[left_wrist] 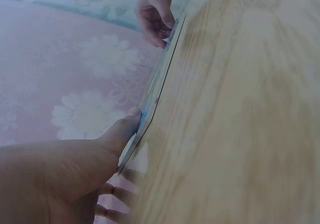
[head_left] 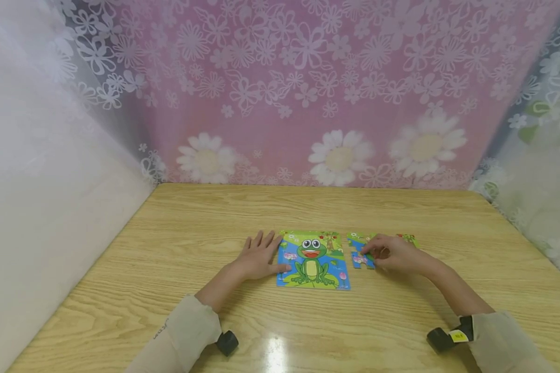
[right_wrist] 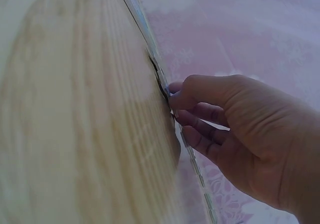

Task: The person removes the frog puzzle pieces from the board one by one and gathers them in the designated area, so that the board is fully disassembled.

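A frog picture puzzle (head_left: 311, 265) lies flat on the table, its frog on a blue and green ground. My left hand (head_left: 259, 258) rests at its left side, fingers spread, the thumb over the picture's edge; the left wrist view shows this thumb (left_wrist: 127, 124) on top of the board. To the right of the puzzle lie joined puzzle pieces (head_left: 358, 259) with a blue, green and pink print. Over them my right hand (head_left: 394, 254) pinches a puzzle piece between thumb and curled fingers. That piece is mostly hidden by the hand, also in the right wrist view.
More printed pieces (head_left: 408, 239) show behind the right hand. The wooden table (head_left: 205, 207) ends at a pink flowered curtain (head_left: 270, 103), with pale sheets at both sides. Each wrist carries a small black camera (head_left: 227, 343).
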{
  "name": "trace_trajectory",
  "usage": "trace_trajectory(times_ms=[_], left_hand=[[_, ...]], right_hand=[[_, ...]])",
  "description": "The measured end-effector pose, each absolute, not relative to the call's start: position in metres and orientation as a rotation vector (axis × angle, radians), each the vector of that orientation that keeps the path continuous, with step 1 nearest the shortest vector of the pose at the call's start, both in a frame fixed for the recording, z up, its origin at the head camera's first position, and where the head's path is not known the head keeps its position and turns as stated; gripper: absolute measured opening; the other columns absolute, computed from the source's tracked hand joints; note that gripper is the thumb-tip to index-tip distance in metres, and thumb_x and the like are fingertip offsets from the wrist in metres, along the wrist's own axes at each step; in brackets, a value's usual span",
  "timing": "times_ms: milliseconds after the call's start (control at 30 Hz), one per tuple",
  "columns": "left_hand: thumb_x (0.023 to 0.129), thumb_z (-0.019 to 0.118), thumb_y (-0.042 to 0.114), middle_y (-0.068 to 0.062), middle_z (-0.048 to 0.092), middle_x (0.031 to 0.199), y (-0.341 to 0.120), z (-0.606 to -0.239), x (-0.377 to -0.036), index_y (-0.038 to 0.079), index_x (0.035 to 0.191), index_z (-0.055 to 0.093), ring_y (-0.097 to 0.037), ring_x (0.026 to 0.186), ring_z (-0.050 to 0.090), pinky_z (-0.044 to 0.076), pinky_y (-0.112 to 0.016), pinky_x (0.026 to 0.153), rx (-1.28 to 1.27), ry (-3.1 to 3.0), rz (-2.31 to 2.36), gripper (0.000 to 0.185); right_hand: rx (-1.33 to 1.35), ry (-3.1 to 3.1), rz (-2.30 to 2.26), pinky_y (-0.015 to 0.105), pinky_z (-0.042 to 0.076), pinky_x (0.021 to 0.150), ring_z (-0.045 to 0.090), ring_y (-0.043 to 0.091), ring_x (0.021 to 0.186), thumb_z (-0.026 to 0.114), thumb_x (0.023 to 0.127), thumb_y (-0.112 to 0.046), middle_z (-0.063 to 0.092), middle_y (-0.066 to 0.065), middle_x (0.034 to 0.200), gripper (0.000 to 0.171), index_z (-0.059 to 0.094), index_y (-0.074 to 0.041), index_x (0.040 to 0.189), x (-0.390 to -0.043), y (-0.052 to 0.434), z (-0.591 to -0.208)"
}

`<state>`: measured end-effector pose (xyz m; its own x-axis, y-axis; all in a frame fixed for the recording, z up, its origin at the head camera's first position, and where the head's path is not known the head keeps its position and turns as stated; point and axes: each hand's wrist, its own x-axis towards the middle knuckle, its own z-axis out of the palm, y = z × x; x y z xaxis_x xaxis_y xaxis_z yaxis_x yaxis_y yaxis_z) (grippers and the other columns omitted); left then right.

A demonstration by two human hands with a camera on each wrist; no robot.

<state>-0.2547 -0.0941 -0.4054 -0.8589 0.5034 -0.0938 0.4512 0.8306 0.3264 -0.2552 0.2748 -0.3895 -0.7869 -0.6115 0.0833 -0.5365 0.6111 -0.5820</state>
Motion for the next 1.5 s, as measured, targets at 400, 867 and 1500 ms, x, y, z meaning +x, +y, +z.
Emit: trace_trajectory(times_ms=[400,867,1500], left_hand=[[0.084,0.046,0.065,-0.012,0.005,0.152,-0.098,-0.406,-0.256,0.013,0.149,0.014,-0.036,0.136,-0.003,-0.002,-0.054,0.104,0.75,2.843,0.443,0.089],[0.085,0.046,0.063,-0.012,0.006,0.152,-0.099,-0.4,-0.252,0.013,0.149,0.015,-0.037,0.135,-0.002,-0.001,-0.054,0.104,0.748,2.852,0.43,0.087],[0.085,0.047,0.062,-0.013,0.006,0.152,-0.094,-0.398,-0.25,0.012,0.149,0.015,-0.037,0.135,-0.002,-0.001,-0.055,0.104,0.751,2.831,0.439,0.087]], right_hand=[[-0.951,2.676,-0.937,0.028,0.049,0.075,0.055,0.018,0.088,0.063,0.082,0.002,0.056,0.003,0.104,0.029,0.063,-0.007,0.109,-0.258,0.274,-0.39],[-1.038,2.675,-0.988,0.03,0.048,0.073,0.055,0.018,0.086,0.06,0.087,0.0,0.058,0.005,0.103,0.022,0.061,-0.005,0.108,-0.261,0.254,-0.378],[-1.167,2.568,-0.785,0.036,0.047,0.077,0.053,0.023,0.094,0.068,0.084,-0.013,0.056,0.004,0.104,0.03,0.062,-0.004,0.113,-0.275,0.172,-0.378]])
